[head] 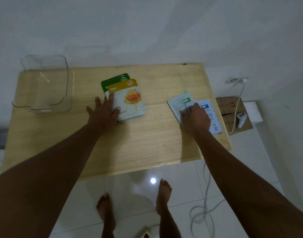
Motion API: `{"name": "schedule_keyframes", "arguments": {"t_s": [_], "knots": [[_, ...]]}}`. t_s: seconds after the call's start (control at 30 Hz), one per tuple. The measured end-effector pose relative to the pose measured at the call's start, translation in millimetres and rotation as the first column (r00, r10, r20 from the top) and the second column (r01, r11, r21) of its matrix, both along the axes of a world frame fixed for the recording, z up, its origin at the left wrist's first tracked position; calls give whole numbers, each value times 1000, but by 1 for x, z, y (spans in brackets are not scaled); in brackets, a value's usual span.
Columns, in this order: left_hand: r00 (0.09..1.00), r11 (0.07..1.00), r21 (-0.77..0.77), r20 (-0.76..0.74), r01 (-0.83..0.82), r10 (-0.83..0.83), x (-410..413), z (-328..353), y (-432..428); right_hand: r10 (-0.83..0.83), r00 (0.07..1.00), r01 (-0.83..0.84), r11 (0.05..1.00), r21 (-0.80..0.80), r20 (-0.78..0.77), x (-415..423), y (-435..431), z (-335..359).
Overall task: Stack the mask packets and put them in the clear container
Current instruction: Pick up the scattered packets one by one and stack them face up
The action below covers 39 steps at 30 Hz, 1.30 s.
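Note:
A honey mask packet [130,98] lies on top of a green olive mask packet [113,79] near the middle of the wooden table [147,143]. My left hand [102,112] rests flat with spread fingers on the honey packet's left edge. At the right, a pale packet with a green label [179,100] lies partly under a blue-labelled packet [214,122]. My right hand [195,117] is on these two, fingers curled over the blue-labelled packet's edge. The clear container [44,86] stands open-topped at the table's far left corner.
A cardboard box [233,114] with a small white device [241,120] on it sits beyond the table's right edge. A white cable [206,194] runs down to the tiled floor. My bare feet stand at the table's near edge. A wall lies behind.

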<state>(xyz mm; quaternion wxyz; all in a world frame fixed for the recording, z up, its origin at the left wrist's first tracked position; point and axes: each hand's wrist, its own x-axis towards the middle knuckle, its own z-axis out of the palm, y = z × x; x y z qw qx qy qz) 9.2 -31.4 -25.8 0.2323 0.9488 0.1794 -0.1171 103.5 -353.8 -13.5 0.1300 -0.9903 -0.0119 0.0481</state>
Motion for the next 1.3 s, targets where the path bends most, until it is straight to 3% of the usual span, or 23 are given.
{"name": "schedule_keyframes", "arguments": {"t_s": [0.23, 0.37, 0.47, 0.6, 0.8, 0.9, 0.97, 1.03, 1.07, 1.1, 1.17, 1.3], "knots": [[1000, 1000, 3, -1, 7, -7, 1, 0, 0, -48, 995, 48, 999, 7, 84, -2, 9, 9], [1000, 1000, 5, -9, 0, 0, 2, 1, 0, -56, 961, 2, 981, 195, 271, 2, 25, 49], [1000, 1000, 9, -5, -11, 11, 3, -1, -1, -54, 937, -96, 910, 402, 346, 2, 53, 80], [1000, 1000, 5, -4, -21, 21, 3, -2, 0, -91, 948, -138, 745, 653, 304, 4, 102, 99], [999, 999, -29, 9, -40, 41, 2, -1, 0, -42, 988, -86, 655, 751, 150, 18, 172, 74], [998, 995, -86, 35, -54, 57, 1, 2, 0, 22, 995, -81, 724, 685, 94, 19, 192, 58], [996, 993, -102, 47, -66, 71, 2, 3, 0, 151, 988, -134, 774, 619, 25, 15, 197, 47], [996, 994, -84, 51, -71, 76, 1, 2, 0, 362, 932, -334, 811, 480, 36, 9, 198, 30], [995, 993, -85, 52, -77, 81, 1, 1, 0, 460, 888, -436, 836, 334, 10, 5, 198, 24], [995, 992, -93, 56, -83, 88, 0, 1, -1, 530, 847, -514, 836, 191, -37, 0, 196, 16], [994, 991, -102, 61, -81, 87, 0, 3, -2, 610, 787, -608, 792, 49, -95, -10, 193, 5], [998, 997, -43, 40, -56, 58, 1, -1, -2, 641, 763, -640, 767, 40, -82, -18, 189, -4]]}}
